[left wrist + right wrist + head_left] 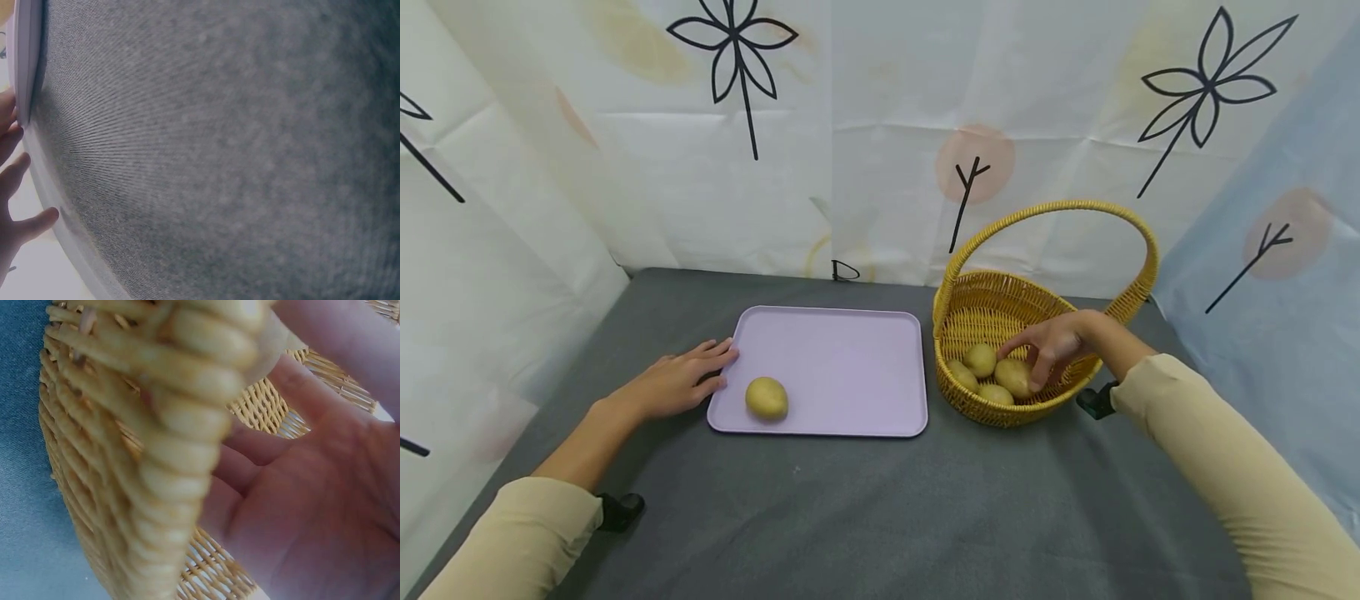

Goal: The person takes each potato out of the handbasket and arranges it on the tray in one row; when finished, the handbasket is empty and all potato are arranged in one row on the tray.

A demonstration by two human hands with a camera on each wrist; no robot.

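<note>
Several potatoes lie in a yellow wicker basket [977, 408] on the right. My right hand [1052, 346] reaches in over the basket's rim and grips one potato [1013, 378] between thumb and fingers. From the right wrist, the palm shows beside the woven rim [181, 450], which hides part of the fingers; part of the gripped potato [269, 353] shows beyond it. My left hand [681, 379] rests at the left edge of a pale purple tray [850, 375], fingers extended. A single potato [767, 398] lies on the tray's left part, close to the left fingertips.
Dark grey cloth [880, 517] covers the table under tray and basket. The basket's tall arched handle [1060, 206] rises above my right hand. A white printed curtain [880, 192] hangs behind the table and along its sides.
</note>
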